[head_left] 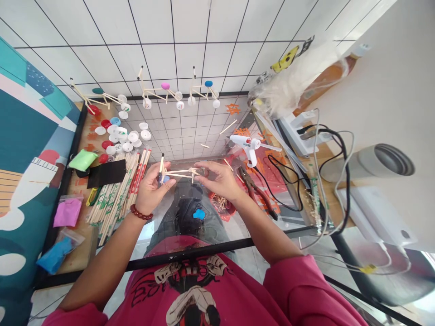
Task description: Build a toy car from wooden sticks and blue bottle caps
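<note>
Between my two hands is a small bicycle model frame (pixel 179 174) of pale wooden sticks, with a black-tipped upright at its left end. My left hand (pixel 149 186) pinches that end, and a bluish round piece shows by its fingers. With thumb and fingers, my right hand (pixel 220 180) grips the other end, where short sticks cross. Both hands are above a glass tabletop. Nearest to them lie a blue flattened lump (pixel 199 214), a bundle of wooden chopsticks (pixel 115 199) on the left, and pliers (pixel 256 190) on the right.
Three similar stick models, including one with a pink seat (pixel 165 86), stand along the back. White bottle caps (pixel 127 136) lie at left, near a green clay packet (pixel 83 159). A white glue gun (pixel 246 146) with a black cord (pixel 285 181) lies at right, beside a power strip (pixel 302 131).
</note>
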`<state>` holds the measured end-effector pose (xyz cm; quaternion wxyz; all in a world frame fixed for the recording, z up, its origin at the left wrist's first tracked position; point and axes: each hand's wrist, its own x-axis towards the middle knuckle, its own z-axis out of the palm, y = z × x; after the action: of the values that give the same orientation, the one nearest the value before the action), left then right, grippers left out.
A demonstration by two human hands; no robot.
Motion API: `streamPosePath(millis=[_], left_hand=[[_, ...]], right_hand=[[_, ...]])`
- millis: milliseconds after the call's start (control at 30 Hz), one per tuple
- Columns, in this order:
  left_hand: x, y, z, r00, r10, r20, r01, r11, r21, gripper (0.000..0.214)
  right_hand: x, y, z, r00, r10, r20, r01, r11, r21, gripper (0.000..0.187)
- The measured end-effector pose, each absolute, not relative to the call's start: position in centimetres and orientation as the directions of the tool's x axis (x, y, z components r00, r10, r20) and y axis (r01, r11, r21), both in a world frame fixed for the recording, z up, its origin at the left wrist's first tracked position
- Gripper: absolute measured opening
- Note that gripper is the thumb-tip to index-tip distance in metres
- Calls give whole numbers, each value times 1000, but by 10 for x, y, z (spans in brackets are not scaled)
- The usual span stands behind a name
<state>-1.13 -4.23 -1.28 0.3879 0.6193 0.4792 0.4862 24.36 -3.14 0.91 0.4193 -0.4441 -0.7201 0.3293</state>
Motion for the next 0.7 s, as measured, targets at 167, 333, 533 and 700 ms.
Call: streamPosePath(millis=[167,333,533,700], left_hand=[[-9,-42,-10,68,970,232,173,-241,955,38],[-9,-42,-9,64,969,237,155,-244,957,35],[-9,-42,-10,81,966,244,165,-254,953,35],[-8,-41,-9,80,963,256,163,-266,950,36]], right_hand=[[239,-31,12,-294,894,339,327,427,-843,25],[238,-31,12,-310,889,337,298,427,-854,19],[238,-29,14,-311,888,340,265,425,-866,17],[238,-28,13,-304,887,347,269,429,-862,16]])
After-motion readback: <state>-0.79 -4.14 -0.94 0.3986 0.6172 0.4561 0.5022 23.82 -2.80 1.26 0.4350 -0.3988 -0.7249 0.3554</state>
